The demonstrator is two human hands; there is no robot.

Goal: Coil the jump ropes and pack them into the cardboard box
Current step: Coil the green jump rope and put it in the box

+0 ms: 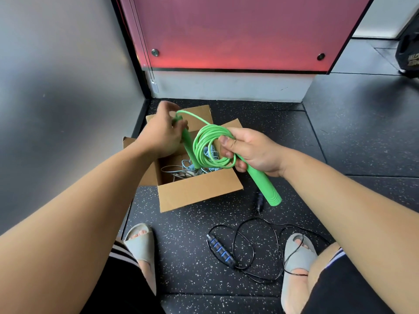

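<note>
A green jump rope (205, 143) is wound into a coil above the open cardboard box (195, 191). My right hand (251, 152) grips the coil together with one green handle (265, 186), which points down to the right. My left hand (163, 134) grips the other green handle (189, 146) over the box. Inside the box lies a light blue rope (192, 166), tangled. A black jump rope with blue-ringed handles (221, 251) lies loose on the floor in front of the box.
The box stands on black speckled rubber flooring (192, 241) in a corner, with a grey wall (63, 87) on the left and a red panel (238, 32) behind. My two feet in grey slides (140, 245) flank the black rope. A dark bag (408, 51) sits far right.
</note>
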